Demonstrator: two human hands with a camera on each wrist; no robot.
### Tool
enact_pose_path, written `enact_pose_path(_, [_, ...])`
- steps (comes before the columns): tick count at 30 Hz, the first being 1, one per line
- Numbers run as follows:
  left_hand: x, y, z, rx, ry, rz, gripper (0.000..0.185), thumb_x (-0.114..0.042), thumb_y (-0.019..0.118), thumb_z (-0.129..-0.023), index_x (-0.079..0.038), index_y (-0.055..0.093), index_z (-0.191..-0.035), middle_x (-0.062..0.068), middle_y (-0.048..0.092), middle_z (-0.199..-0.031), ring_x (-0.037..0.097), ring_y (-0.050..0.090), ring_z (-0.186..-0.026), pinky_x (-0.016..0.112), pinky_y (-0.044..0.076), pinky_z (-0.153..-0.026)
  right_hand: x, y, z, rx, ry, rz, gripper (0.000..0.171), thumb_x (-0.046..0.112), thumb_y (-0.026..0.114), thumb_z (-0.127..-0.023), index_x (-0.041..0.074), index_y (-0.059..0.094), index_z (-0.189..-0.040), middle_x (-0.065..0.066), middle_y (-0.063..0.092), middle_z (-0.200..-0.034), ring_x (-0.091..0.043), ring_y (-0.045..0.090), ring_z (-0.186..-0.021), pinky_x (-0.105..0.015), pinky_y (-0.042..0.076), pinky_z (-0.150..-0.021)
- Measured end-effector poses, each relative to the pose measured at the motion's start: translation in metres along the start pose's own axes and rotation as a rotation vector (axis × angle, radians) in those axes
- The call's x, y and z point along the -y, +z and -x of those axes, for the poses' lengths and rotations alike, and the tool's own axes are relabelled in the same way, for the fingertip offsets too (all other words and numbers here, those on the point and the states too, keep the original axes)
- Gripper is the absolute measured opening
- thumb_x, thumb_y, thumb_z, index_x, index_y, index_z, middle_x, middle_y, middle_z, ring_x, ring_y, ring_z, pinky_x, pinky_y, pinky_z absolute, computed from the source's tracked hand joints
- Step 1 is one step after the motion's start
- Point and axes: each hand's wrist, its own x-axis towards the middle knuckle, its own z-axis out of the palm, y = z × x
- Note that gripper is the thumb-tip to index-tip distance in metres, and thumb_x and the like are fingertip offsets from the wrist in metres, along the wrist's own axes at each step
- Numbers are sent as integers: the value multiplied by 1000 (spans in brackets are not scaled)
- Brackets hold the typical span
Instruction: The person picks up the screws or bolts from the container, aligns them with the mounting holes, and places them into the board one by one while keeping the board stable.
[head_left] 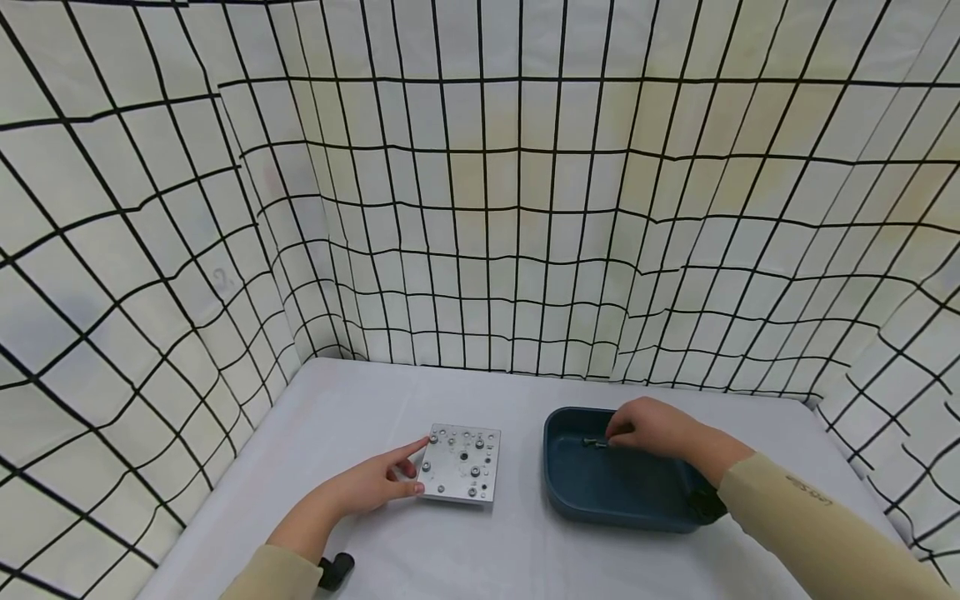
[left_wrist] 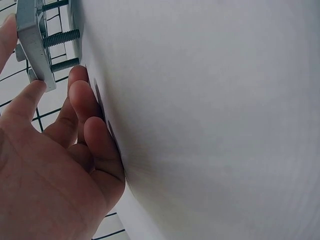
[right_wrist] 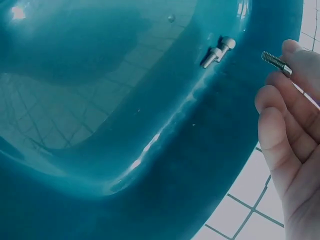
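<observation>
A square metal plate [head_left: 453, 479] with several bolts and holes lies on the white table. My left hand [head_left: 367, 487] holds it at its left side, the index fingertip at the far corner and the thumb at the near one. Threaded bolt shanks [left_wrist: 62, 38] stick out beneath the plate in the left wrist view. Over the blue tray [head_left: 622, 493], my right hand [head_left: 658, 427] pinches a small bolt [right_wrist: 272, 61], its threaded end pointing away from the fingertips. A couple of loose bolts [right_wrist: 220, 51] lie in the tray near its wall.
White walls with a black grid [head_left: 480, 208] enclose the table [head_left: 517, 550] at the back and sides. Black wrist devices show by the left sleeve [head_left: 337, 571] and beside the tray's right end.
</observation>
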Motion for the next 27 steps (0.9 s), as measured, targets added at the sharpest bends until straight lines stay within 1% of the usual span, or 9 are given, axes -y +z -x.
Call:
enact_pose_path(3, [1,1,0,-2,-5,5,82,-43,78,-83,-30,39,-153,-1,56,-114,17,53,-86,34,45,-72,2,0,0,-7,-12,8,9,19,71,-92,15,77,-97,13,66,-90,-3,59,-79,-31,51,-73])
enact_pose_path(8, [1,1,0,2,3,1,82,-43,78,-83,-30,38,-154,0,56,-115,17,53,-86,34,44,-72,8,-2,-2,-14,-52,-13,9,17,70,-93,14,76,-99,13,66,-91,-3,58,-80,-32,51,-73])
enact_pose_path(12, [1,0,1,6,7,1,82,-44,77,-84,-29,38,-154,0,56,-116,17,53,-87,34,44,-72,15,-3,-5,-19,-73,-44,12,16,68,-94,13,75,-104,12,67,-96,-3,59,-83,-31,51,-75])
enact_pose_path(16, [1,-1,1,8,11,6,82,-43,77,-84,-29,37,-154,1,55,-116,17,53,-86,33,44,-71,26,-3,-11,-23,-62,-87,16,16,68,-94,11,74,-109,10,68,-98,-4,61,-85,-31,51,-75])
enact_pose_path(19, [1,-1,1,6,11,11,82,-43,78,-83,-29,38,-154,0,55,-115,17,53,-85,33,44,-71,35,-4,-17,-17,-43,-103,16,16,69,-94,11,74,-109,11,68,-96,-3,61,-83,-31,51,-75])
enact_pose_path(23, [1,0,1,4,12,10,82,-42,78,-83,-29,38,-154,0,56,-114,17,52,-85,33,44,-71,49,-6,-27,-8,-21,-95,16,18,69,-94,14,75,-108,11,69,-99,-3,62,-85,-31,52,-78])
enact_pose_path(27, [0,0,2,3,11,10,81,-40,79,-84,-29,39,-154,0,55,-114,18,52,-84,34,44,-71,62,-8,-36,-30,-34,-67,16,20,69,-95,19,77,-109,12,70,-104,-5,63,-94,-33,51,-84])
